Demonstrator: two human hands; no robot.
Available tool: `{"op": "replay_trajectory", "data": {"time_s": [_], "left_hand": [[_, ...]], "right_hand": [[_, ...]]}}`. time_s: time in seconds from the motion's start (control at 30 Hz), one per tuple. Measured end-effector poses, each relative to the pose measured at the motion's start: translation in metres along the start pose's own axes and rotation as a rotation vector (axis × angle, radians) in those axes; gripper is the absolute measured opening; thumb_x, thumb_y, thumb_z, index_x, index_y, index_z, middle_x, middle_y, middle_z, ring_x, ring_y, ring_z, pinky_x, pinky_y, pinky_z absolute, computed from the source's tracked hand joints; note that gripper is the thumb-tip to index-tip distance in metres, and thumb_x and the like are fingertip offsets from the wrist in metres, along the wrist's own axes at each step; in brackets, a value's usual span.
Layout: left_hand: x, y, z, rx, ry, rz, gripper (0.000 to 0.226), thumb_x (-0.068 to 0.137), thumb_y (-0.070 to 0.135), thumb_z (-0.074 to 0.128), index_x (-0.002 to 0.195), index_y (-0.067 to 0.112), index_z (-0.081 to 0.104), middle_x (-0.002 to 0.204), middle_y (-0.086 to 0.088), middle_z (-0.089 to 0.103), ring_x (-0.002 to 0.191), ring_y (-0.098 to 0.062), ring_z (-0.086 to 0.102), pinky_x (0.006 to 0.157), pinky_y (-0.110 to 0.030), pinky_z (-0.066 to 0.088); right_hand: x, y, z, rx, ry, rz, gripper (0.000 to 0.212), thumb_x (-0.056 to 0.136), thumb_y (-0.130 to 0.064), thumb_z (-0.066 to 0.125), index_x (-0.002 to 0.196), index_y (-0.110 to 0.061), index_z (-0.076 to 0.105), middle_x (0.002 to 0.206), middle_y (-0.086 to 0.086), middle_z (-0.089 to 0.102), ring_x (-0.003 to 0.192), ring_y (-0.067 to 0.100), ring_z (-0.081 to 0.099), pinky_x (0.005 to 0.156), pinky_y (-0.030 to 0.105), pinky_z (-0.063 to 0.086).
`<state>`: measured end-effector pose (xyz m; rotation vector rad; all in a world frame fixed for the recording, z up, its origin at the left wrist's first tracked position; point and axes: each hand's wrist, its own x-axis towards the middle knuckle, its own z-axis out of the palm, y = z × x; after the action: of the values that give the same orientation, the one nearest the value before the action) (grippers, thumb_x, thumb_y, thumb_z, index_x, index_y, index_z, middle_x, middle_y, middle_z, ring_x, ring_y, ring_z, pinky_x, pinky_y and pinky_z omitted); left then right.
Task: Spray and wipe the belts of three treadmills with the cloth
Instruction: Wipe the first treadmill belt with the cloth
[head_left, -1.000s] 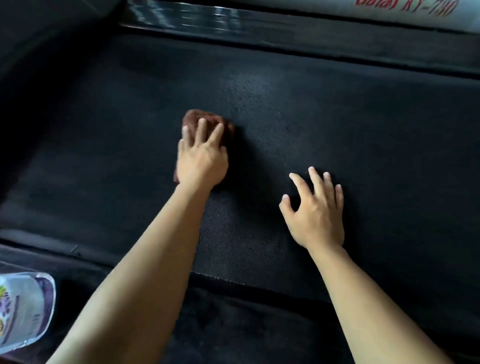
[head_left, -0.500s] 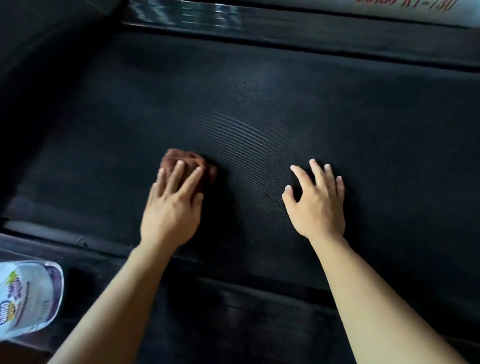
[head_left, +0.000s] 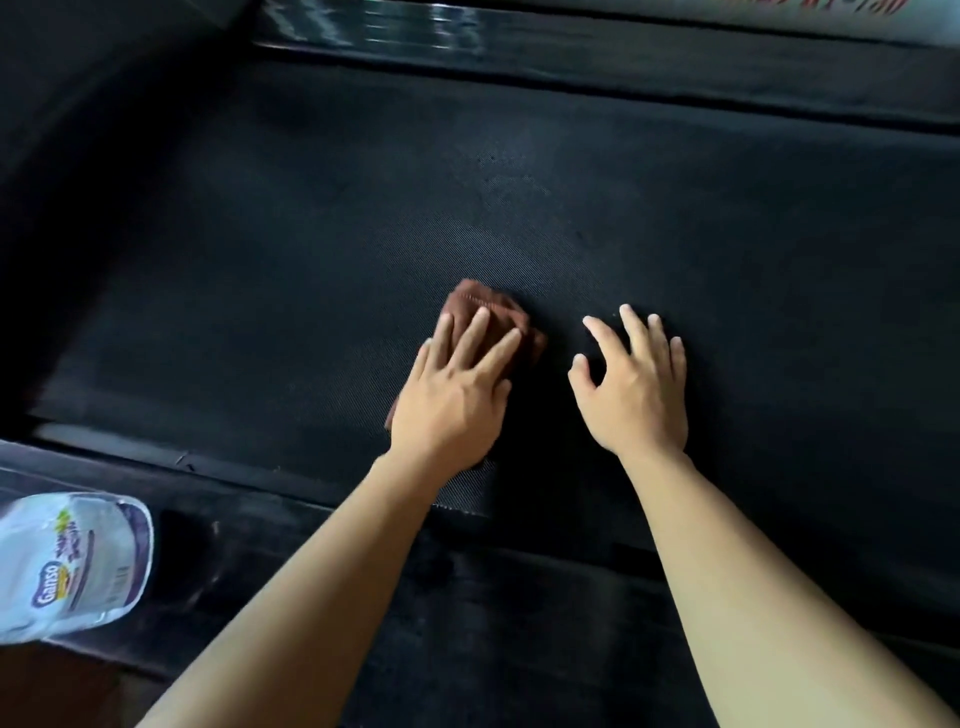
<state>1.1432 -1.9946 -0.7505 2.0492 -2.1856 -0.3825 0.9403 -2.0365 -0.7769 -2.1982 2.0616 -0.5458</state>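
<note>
While left hand (head_left: 451, 402) presses cloth (head_left: 485, 306) flat-fingered, right hand (head_left: 635, 387) rests spread; belt (head_left: 260, 270) stretches wide beyond.

Prob. a gym or fitness rm: wide black textured treadmill belt (head_left: 519, 208) fills the view, w/ dark near side rail (head_left: 545, 582) and pale housing strip (head_left: 930, 21) w/ red model lettering at far edge.
</note>
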Motion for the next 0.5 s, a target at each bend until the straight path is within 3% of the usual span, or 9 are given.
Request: {"op": "replay_trajectory", "data": {"time_s": [0.1,0.23,0.4,0.5], "left_hand": [[-0.039,-0.015,0.001,0.039,0.003,0.007,0.060,0.098,0.047,0.037,0.156,0.045,0.025,0.169,0.004,0.015,0.156,-0.030,0.006,0.125,-0.045,0.018],[-0.062,-0.067,-0.008,0.044,0.054,-0.114,0.063,0.091,0.050,0.034,0.154,0.040,0.035,0.165,-0.003,0.028,0.152,-0.038,0.021,0.121,-0.053,0.027],[-0.036,-0.102,-0.021,0.057,0.118,-0.318,0.059,0.099,0.039,0.041,0.157,0.034,0.030,0.167,-0.012,0.021,0.155,-0.031,0.011,0.127,-0.041,0.007],[-0.007,-0.089,-0.016,0.074,0.091,-0.371,0.061,0.100,0.042,0.039,0.159,0.038,0.022,0.169,-0.009,0.013,0.156,-0.033,0.006,0.127,-0.041,0.006]], "right_hand": [[0.000,0.001,0.000,0.004,0.003,-0.006,0.048,0.092,-0.040,0.053,0.138,-0.027,0.055,0.155,0.010,0.039,0.146,0.036,0.029,0.120,0.056,0.018],[-0.001,0.001,-0.002,0.023,-0.005,-0.005,0.050,0.091,-0.042,0.048,0.138,-0.026,0.056,0.155,0.011,0.040,0.145,0.037,0.030,0.119,0.056,0.019],[0.000,0.000,-0.007,0.047,-0.045,-0.012,0.053,0.090,-0.044,0.047,0.138,-0.024,0.055,0.154,0.014,0.040,0.144,0.039,0.031,0.118,0.056,0.019],[-0.007,0.001,-0.012,0.064,-0.051,-0.001,0.051,0.091,-0.042,0.053,0.139,-0.024,0.053,0.154,0.015,0.040,0.144,0.039,0.030,0.118,0.057,0.020]]}}
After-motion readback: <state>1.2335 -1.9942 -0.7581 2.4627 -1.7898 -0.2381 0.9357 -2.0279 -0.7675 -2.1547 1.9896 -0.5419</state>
